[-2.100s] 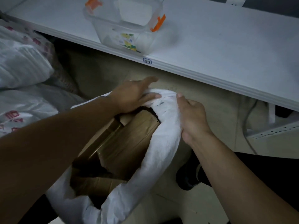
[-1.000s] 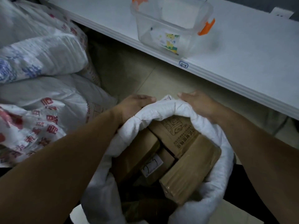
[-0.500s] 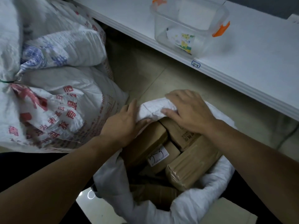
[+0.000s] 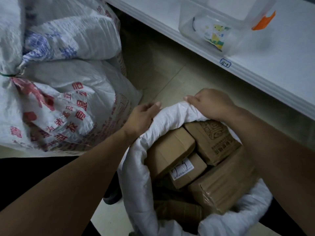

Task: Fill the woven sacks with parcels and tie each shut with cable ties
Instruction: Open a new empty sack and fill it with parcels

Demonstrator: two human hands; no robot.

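Grip, head view: left hand (image 4: pixel 142 116) and right hand (image 4: pixel 211 104) both clenched on rolled rim of white woven plastic sack (image 4: pixel 136 176), far side of mouth. Sack stands on pale tiled floor (image 4: pixel 163 72), packed w/ brown cardboard parcels (image 4: pixel 170 149), mouth not yet tied. Handling, est.: heavy load, cloth soft and slick; take hold at rim, unroll, gather to neck. Surroundings: white desk (image 4: pixel 281 65) w/ clear plastic box, orange clips (image 4: pixel 221 23); tied printed sacks (image 4: pixel 68 103) piled at left, close quarters.
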